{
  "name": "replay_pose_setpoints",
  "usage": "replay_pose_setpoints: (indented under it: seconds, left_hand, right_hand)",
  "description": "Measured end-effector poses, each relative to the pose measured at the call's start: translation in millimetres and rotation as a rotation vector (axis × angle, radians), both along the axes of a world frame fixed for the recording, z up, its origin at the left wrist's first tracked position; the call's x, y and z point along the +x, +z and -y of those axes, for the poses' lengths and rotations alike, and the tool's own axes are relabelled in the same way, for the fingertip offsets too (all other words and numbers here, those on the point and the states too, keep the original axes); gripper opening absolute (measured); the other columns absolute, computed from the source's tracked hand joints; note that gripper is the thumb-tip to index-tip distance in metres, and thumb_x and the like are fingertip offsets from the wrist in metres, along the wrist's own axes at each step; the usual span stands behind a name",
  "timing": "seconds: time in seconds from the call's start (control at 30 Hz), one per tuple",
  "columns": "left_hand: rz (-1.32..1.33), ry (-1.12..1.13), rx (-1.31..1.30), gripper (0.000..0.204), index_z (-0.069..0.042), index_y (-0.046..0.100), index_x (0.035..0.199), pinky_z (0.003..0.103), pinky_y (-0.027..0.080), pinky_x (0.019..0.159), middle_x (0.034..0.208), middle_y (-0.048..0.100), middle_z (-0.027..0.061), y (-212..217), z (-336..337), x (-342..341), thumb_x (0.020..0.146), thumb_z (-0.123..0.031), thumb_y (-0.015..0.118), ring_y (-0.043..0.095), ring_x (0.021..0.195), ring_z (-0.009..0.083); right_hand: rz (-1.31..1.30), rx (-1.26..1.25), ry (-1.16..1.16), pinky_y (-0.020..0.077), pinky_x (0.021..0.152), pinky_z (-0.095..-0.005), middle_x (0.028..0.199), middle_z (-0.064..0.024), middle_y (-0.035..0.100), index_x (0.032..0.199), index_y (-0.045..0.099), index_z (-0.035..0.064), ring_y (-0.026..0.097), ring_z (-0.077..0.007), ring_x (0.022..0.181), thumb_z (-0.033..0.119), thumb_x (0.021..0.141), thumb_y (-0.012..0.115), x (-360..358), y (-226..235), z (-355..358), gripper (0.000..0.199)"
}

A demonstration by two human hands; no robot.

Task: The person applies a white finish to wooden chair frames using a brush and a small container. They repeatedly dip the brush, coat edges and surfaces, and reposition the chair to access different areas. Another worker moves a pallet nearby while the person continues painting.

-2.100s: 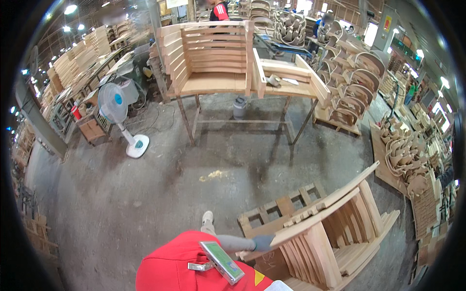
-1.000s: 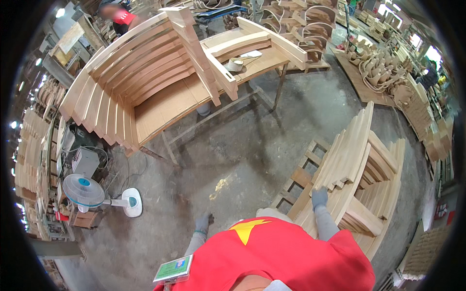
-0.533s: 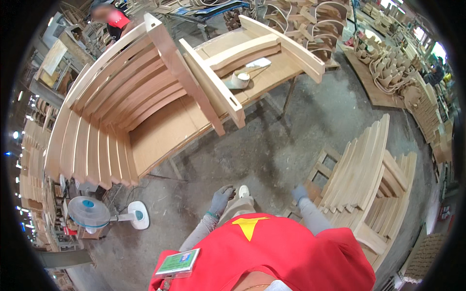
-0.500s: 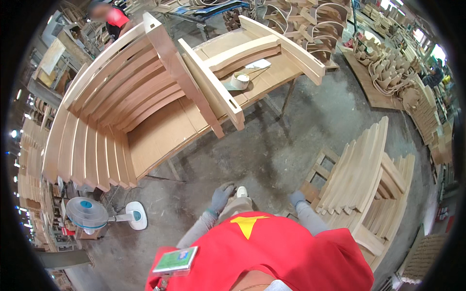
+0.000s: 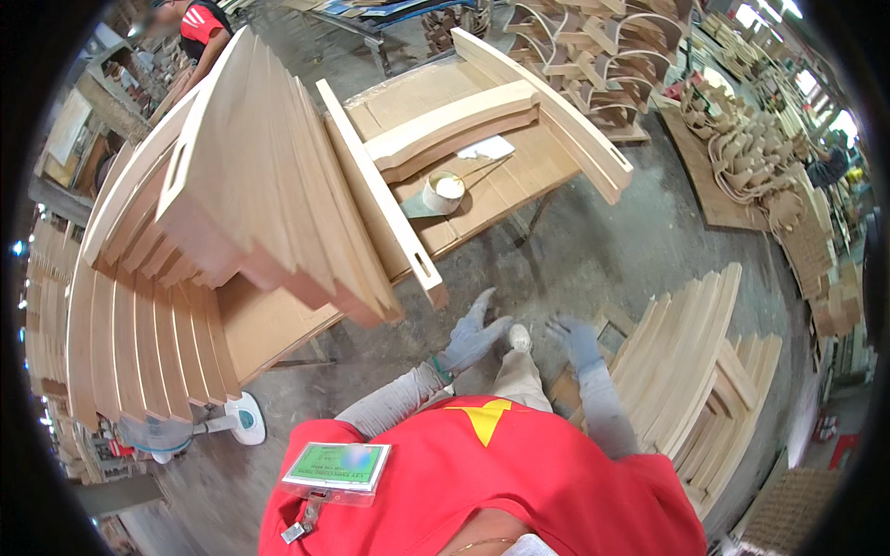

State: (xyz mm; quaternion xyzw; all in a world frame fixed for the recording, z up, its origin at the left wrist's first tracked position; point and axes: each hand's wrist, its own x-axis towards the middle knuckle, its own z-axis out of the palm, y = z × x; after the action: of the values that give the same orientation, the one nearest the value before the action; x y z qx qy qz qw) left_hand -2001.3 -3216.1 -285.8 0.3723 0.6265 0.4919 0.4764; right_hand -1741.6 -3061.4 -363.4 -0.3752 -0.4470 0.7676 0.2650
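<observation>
Both of my hands wear grey gloves and hold nothing. My left hand (image 5: 475, 335) is open, thumb and fingers spread, just short of the near end of a slotted wooden rail (image 5: 389, 199) on the table. My right hand (image 5: 577, 343) is open too, its fingers apart and a little blurred, beside a stack of pale wooden frames (image 5: 672, 338) on the floor. On the table, a curved wooden crosspiece (image 5: 454, 125) joins the slotted rail to another slotted rail (image 5: 547, 116). Between the rails stands a white cup (image 5: 443, 193) with pale contents and a thin stick beside it.
A row of wooden frames with curved slats (image 5: 148, 343) fills the left of the cardboard-covered table (image 5: 528, 171). A fan (image 5: 246, 419) stands below it. Bent wood parts (image 5: 603, 56) are stacked at the back. At the far left another person (image 5: 204, 32) leans over the frames.
Both hands have risen and reached forward, the left also rightward, its fingers spreading. I have stepped closer to the table. The frames on its left now appear from another angle.
</observation>
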Motion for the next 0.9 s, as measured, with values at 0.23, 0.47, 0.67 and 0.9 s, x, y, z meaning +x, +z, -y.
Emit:
replay_pose_setpoints:
  seconds: [0.23,0.47,0.67,0.9]
  left_hand:
    - [-0.128,0.623,0.027,0.077,-0.004,0.022,0.14,0.035,0.028,0.103,0.141,0.025,0.0242,-59.6,-87.9,-13.4,0.082,-0.041,0.058,0.03,0.13,0.0335]
    - [0.664,1.164,0.201,0.057,0.001,0.03,0.132,0.03,0.038,0.089,0.12,0.038,0.0123,-48.4,-141.6,-53.4,0.089,-0.031,0.05,0.042,0.105,0.02]
    - [0.819,1.34,0.346,0.027,-0.013,0.052,0.109,0.024,0.042,0.07,0.095,0.054,0.0017,-49.7,-176.4,-93.3,0.092,-0.034,0.047,0.05,0.082,0.0129]
    - [1.095,1.262,0.445,0.03,-0.011,0.051,0.112,0.027,0.05,0.059,0.102,0.059,0.0026,-86.9,-180.6,-110.7,0.094,-0.035,0.044,0.059,0.082,0.0165]
  right_hand:
    - [-0.001,-0.232,0.227,0.0514,0.081,-0.0415,0.102,-0.0194,0.055,0.114,0.042,-0.0082,0.057,-0.0295,0.095,0.01,0.087,0.052,-211.3,74.7,-126.2,0.034]
    - [0.182,-0.467,0.307,0.0532,0.069,-0.0369,0.09,-0.0142,0.057,0.108,0.046,-0.0019,0.059,-0.0251,0.079,0.027,0.088,0.056,-317.5,43.1,-202.0,0.036]
    - [0.035,-0.498,0.275,0.0515,0.061,-0.0336,0.078,-0.0076,0.056,0.093,0.052,0.0041,0.057,-0.0202,0.071,0.024,0.089,0.054,-330.4,25.2,-234.6,0.02]
    - [-0.166,-0.487,0.395,0.0471,0.065,-0.028,0.08,-0.0039,0.055,0.093,0.056,0.0032,0.053,-0.0146,0.073,0.018,0.091,0.051,-279.8,96.2,-246.0,0.015]
